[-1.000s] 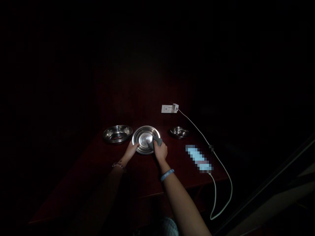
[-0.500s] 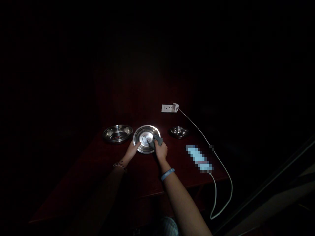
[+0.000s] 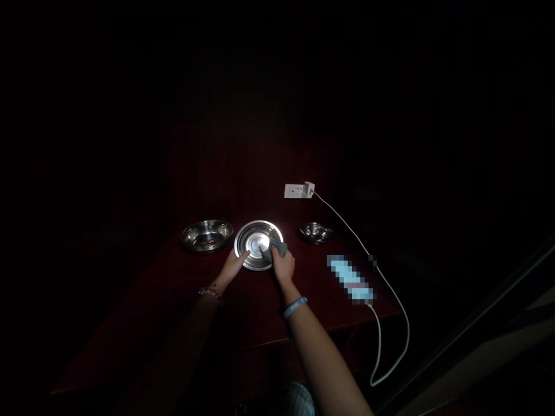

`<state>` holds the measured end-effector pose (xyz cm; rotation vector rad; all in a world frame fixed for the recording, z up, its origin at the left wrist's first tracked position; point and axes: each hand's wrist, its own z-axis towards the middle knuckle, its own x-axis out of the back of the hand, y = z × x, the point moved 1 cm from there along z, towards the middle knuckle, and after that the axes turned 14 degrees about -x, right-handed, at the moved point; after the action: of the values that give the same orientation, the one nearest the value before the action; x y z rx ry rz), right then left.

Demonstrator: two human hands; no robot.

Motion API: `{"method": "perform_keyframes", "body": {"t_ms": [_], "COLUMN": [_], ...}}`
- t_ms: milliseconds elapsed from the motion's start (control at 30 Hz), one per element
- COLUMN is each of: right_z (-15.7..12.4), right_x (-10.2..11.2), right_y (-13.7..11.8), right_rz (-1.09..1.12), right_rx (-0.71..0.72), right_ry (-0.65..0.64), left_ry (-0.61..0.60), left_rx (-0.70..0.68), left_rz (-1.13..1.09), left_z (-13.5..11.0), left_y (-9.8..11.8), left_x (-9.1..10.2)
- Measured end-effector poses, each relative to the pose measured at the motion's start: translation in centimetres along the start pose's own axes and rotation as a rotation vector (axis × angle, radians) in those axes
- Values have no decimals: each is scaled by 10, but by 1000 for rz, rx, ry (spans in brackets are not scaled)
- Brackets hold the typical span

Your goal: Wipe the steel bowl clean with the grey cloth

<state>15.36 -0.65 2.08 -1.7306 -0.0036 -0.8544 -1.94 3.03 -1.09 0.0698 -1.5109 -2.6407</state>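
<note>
Head view: dark room; a lamp-like patch of light falls on the red table (image 3: pixel 236 315) and the steelware.
Bowl: the shallow steel bowl (image 3: pixel 248 236) is straight ahead of the person, between both hands, its open face tipped toward the camera. Whether its lower edge touches the table, cannot tell.
Long axis: none, the bowl being round; the tilt is what gives it a direction.
Left hand: the left hand (image 3: pixel 231 268) pinches the near-left rim, thumb over the inner side; its other fingers are mostly hidden behind.
Right hand: the right hand (image 3: pixel 285 268) grips a bunched grey cloth (image 3: pixel 280 248), thumb on top, at the right part of the bowl's inside. Finger positions underneath, cannot tell.
Nearer hand: both are at the bowl; the left has the rim, the right meets it through the cloth.
Left neighbour: a wide dish (image 3: pixel 208 232) sits just beside the bowl.
Right neighbour: a small dish (image 3: pixel 317 233) stands farther off, beyond the right hand; a white cable (image 3: pixel 408 341) loops past the table edge.
</note>
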Motion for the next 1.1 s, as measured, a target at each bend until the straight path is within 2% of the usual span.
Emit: {"method": "perform_keyframes", "body": {"t_ms": [633, 1100], "right_z": [-4, -4], "right_x": [3, 5], "right_y": [-3, -4], "right_rz": [-8, -11], "right_rx": [7, -12], "right_ry": [12, 7], "left_ry": [-33, 2], "left_rx": [4, 27], "left_rz": [-37, -47], "left_z": [-1, -1], "left_y": [2, 4], "left_x": [2, 0]}}
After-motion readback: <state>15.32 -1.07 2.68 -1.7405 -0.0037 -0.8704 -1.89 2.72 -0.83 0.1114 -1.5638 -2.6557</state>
